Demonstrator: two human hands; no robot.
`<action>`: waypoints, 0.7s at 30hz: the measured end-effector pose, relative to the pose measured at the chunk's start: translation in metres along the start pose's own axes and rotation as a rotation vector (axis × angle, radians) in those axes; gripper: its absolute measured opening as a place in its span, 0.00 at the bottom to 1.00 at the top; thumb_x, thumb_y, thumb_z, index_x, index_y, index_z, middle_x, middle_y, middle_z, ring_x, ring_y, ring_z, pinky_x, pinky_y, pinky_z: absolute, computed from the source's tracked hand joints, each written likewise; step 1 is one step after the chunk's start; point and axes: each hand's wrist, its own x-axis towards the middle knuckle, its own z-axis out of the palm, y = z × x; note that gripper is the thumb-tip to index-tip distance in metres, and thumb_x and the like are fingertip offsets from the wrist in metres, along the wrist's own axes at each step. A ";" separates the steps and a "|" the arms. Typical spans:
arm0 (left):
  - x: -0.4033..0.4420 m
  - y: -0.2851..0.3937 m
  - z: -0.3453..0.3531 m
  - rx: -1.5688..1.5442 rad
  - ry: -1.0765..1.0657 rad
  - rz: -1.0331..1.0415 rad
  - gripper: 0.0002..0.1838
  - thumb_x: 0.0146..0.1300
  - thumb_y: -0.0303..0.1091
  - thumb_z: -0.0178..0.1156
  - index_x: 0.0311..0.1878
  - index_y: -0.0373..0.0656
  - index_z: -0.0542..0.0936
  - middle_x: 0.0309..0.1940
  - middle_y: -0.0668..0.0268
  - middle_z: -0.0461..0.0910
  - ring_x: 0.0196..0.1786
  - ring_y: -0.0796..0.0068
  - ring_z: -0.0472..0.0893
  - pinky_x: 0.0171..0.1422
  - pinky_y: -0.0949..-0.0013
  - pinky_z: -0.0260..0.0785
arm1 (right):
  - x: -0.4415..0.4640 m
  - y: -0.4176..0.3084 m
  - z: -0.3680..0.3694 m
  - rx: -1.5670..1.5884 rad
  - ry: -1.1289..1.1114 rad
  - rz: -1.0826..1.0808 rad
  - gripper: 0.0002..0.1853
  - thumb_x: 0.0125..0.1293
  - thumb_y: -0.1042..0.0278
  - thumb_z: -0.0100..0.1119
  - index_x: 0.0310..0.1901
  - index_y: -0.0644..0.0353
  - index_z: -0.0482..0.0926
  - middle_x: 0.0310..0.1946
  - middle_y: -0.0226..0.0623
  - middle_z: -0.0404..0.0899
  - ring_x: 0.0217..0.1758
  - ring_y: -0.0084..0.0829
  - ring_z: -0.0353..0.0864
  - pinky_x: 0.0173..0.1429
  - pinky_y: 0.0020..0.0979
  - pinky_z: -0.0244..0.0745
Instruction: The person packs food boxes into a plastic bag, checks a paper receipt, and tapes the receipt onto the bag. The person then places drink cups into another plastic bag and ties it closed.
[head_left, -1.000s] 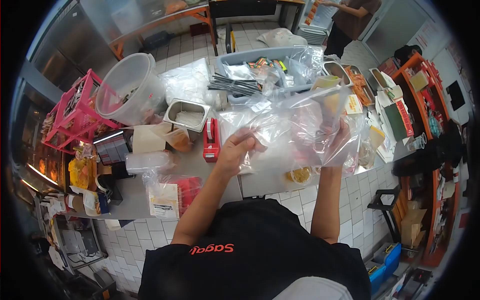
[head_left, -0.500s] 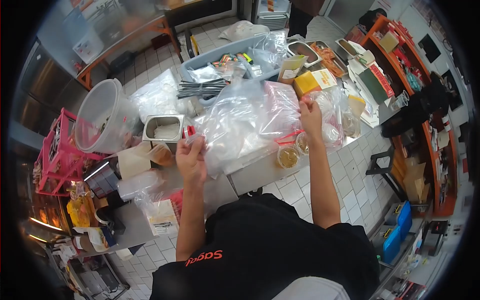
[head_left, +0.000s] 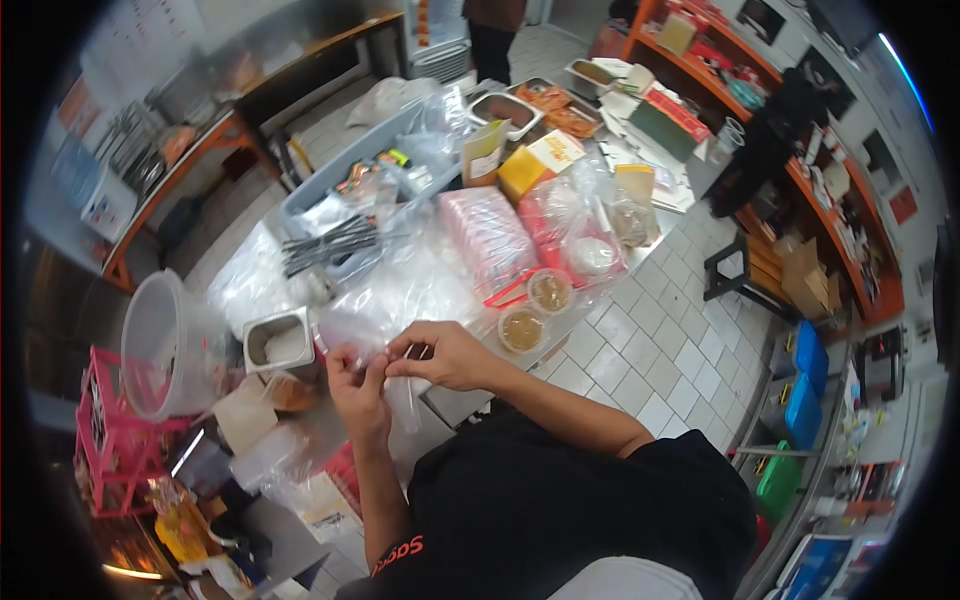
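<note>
My left hand (head_left: 358, 393) and my right hand (head_left: 440, 357) meet at the near edge of the counter, fingertips pinched together on a clear plastic bag (head_left: 400, 290). The bag spreads away from my fingers over the counter. A steel tray (head_left: 279, 340) with pale contents is just left of my left hand. To the right of the bag are a wrapped pink-and-white stack (head_left: 487, 240) and two round tubs with brown contents (head_left: 521, 328).
A blue-grey bin (head_left: 300, 205) of packets stands behind, with black ties (head_left: 330, 245) at its near side. At left are a large clear bucket (head_left: 160, 345) and a pink crate (head_left: 100, 440). A person (head_left: 492, 40) stands at the back.
My right hand has come left to join my left hand at the bag, where the hands were wide apart before. The view has turned toward the right.
</note>
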 end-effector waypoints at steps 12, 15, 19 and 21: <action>0.018 0.004 -0.026 0.385 -0.123 0.111 0.19 0.54 0.19 0.69 0.41 0.45 0.69 0.34 0.74 0.73 0.35 0.84 0.73 0.41 0.79 0.67 | -0.018 0.000 -0.031 0.001 0.318 -0.080 0.10 0.68 0.62 0.64 0.40 0.62 0.82 0.31 0.30 0.82 0.32 0.19 0.79 0.37 0.23 0.74; 0.016 0.017 -0.026 0.517 -0.137 0.084 0.23 0.50 0.17 0.66 0.48 0.43 0.70 0.37 0.71 0.73 0.40 0.81 0.74 0.48 0.77 0.67 | -0.028 -0.008 -0.022 -0.161 0.349 -0.106 0.09 0.69 0.66 0.61 0.43 0.62 0.80 0.33 0.33 0.82 0.32 0.23 0.79 0.38 0.26 0.75; 0.004 0.020 0.000 0.646 -0.297 0.094 0.27 0.49 0.18 0.66 0.55 0.40 0.70 0.34 0.71 0.71 0.35 0.78 0.73 0.43 0.74 0.68 | -0.019 0.011 -0.002 -0.100 0.185 -0.101 0.14 0.62 0.71 0.62 0.45 0.63 0.70 0.32 0.36 0.80 0.32 0.29 0.80 0.37 0.34 0.76; -0.004 0.037 0.009 0.984 -0.242 0.123 0.25 0.50 0.17 0.64 0.54 0.39 0.71 0.32 0.70 0.71 0.32 0.78 0.72 0.38 0.73 0.68 | -0.012 0.013 -0.021 -0.314 0.274 -0.025 0.15 0.57 0.75 0.63 0.44 0.62 0.70 0.28 0.39 0.78 0.30 0.33 0.78 0.37 0.33 0.75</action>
